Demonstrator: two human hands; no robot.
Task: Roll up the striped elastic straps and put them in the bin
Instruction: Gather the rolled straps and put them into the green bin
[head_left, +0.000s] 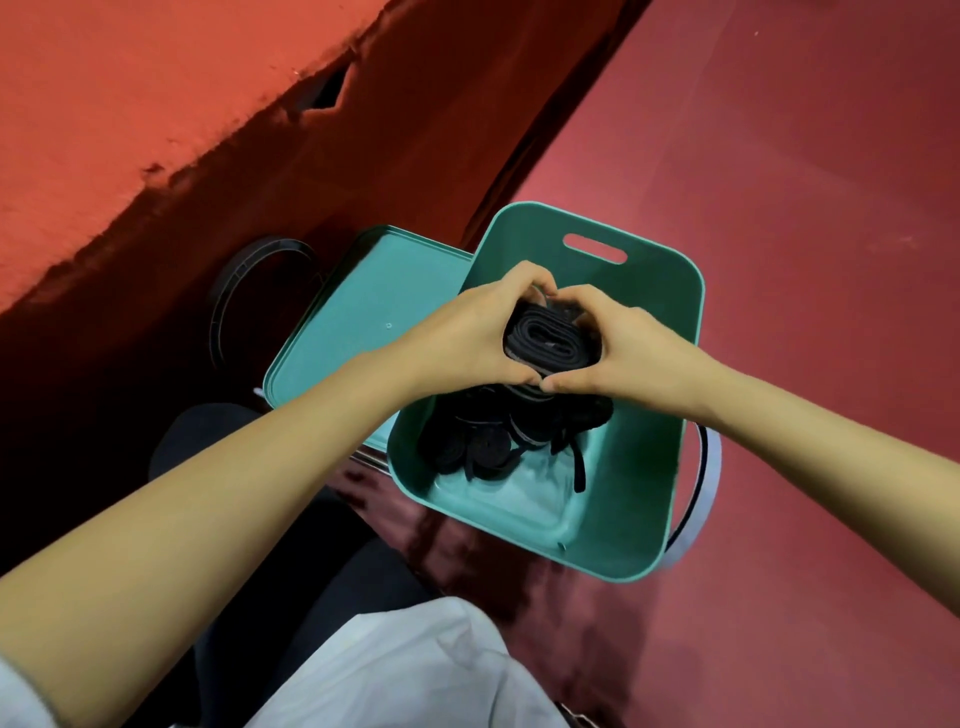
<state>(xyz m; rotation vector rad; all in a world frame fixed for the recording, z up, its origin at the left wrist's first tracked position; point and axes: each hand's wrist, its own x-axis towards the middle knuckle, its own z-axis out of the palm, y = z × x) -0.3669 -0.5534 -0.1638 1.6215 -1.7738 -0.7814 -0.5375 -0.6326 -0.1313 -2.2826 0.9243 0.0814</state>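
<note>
A rolled-up dark strap (550, 340) is held over the open green bin (644, 452). My left hand (467, 332) grips its left side and my right hand (618, 343) grips its right side, fingers curled over the top and thumbs meeting below it. Several more rolled dark straps (483, 441) lie in the bin's bottom, partly hidden under my hands. One loose strap end (577, 467) trails across the bin floor.
The bin's green lid (363, 322) lies flat to its left. A black ring-shaped object (244, 291) sits in the shadow beside a red wall. A grey and black band (701, 499) curves behind the bin's right side. Red floor spreads to the right. My legs are below.
</note>
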